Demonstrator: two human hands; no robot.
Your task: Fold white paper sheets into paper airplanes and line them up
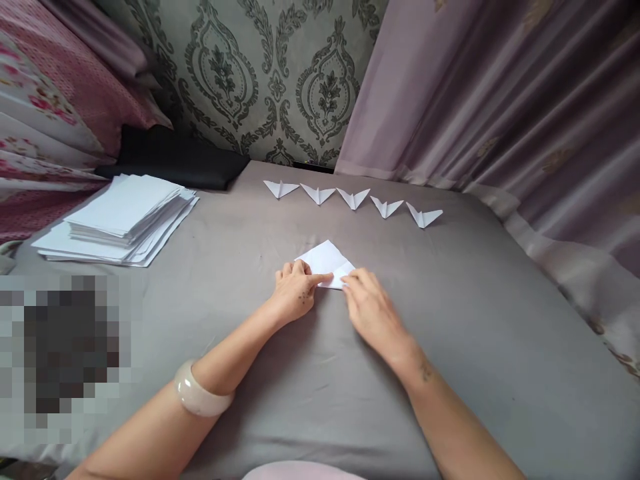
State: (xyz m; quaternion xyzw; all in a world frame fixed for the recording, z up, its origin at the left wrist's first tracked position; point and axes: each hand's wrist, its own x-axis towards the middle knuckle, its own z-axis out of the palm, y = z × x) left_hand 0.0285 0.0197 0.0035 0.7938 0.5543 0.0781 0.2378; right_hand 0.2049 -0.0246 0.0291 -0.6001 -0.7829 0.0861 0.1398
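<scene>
Hands press flat on a folded white paper on the grey bed: left hand and right hand, fingers extended, grasping nothing.

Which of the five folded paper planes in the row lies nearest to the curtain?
The rightmost folded plane, at the row's end beside the purple curtain; the other four lie farther left.

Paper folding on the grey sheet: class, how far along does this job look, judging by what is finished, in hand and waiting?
Done: five folded paper shapes lie in a row at the far side of the grey sheet. In hand: the left hand and right hand both press on a partly folded white sheet. Left: a stack of flat paper sits at the left, unfolded.
</scene>
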